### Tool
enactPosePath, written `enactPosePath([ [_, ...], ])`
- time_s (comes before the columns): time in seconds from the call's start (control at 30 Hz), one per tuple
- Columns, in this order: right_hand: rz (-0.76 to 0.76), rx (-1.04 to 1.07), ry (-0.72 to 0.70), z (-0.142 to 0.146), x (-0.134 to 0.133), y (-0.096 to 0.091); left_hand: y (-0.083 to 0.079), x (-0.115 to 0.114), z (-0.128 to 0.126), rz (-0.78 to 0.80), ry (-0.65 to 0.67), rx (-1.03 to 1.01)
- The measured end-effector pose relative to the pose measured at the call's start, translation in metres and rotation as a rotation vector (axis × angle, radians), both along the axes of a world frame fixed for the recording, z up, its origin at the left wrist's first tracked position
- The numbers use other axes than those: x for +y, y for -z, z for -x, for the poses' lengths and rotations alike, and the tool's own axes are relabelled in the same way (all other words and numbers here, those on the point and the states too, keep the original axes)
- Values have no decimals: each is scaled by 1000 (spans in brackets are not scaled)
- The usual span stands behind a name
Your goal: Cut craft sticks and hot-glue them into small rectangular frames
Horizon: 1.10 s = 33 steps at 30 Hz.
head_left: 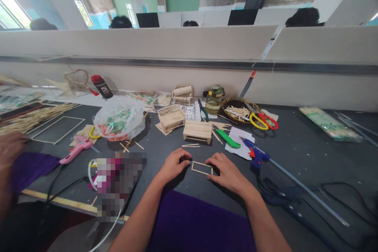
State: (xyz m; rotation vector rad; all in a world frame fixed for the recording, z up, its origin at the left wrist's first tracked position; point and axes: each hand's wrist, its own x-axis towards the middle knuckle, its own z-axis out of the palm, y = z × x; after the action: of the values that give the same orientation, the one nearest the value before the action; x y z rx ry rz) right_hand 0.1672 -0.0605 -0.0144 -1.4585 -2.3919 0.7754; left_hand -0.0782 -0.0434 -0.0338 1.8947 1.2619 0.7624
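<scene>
A small rectangular frame of thin wooden sticks (201, 172) lies on the dark table in front of me. My right hand (226, 171) grips its right end between thumb and fingers. Beside the left end, my left hand (176, 166) has curved fingers with thumb and forefinger slightly apart, and I see nothing in it. Just beyond my hands are two loose sticks (191, 145) and a little slatted wooden bench (197, 130). Behind that to the left stands a small box-like stick model (171, 117). A green cutter knife (227, 138) rests on white paper (240, 136) to the right.
At right lies a blue glue gun (260, 153); scissors (262, 121) rest by a wicker basket (226, 106) of sticks. A plastic bag (137, 122) and pink glue gun (77, 148) are left. A co-worker's hand (12, 143) is at far left. A partition (147, 43) borders the table.
</scene>
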Motion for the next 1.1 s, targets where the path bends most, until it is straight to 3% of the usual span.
enactPosePath([
  [0.23,-4,2,-34,0,-2,0,-4,-10,-2,42,-32,70],
  [0.4,-9,20,-45,-1,-2,0,-8,-33,-6,-111,-28,61],
  [0.57,-9,17,-51,0,-2,-2,-7,-50,-2,-220,22,193],
  [0.8,-6,16,-45,0,-2,-1,-5,-50,-3,-255,102,371],
  [1.1,-14,11,-47,0,-3,-3,-1,-49,-4,-261,90,370],
])
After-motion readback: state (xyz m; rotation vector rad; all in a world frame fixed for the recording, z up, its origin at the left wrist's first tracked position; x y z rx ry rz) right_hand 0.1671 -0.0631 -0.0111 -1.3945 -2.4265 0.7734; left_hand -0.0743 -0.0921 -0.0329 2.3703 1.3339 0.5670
